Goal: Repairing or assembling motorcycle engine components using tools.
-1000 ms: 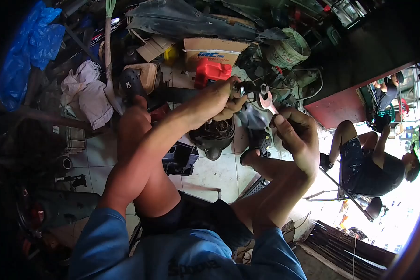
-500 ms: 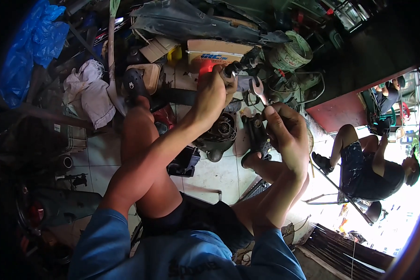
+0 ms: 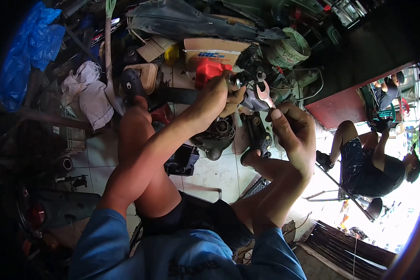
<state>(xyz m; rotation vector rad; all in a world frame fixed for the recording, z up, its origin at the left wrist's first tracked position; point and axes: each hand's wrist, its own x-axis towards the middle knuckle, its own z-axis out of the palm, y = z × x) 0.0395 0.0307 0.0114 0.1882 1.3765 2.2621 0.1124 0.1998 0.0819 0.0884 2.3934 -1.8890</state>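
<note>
The left hand has its fingers closed around a dark metal part, which lies at one o'clock from the middle of the view. The right hand has the thumb and the fingers pinched on the handle of a wrench, whose open end points to eleven o'clock, just beside the far end of the part; I cannot tell if they touch. At seven o'clock from the part, a dark engine piece stands on the tiled floor, and a black plastic box is at its eight o'clock. A red container is at eleven o'clock from the left hand, with a cardboard box behind it.
</note>
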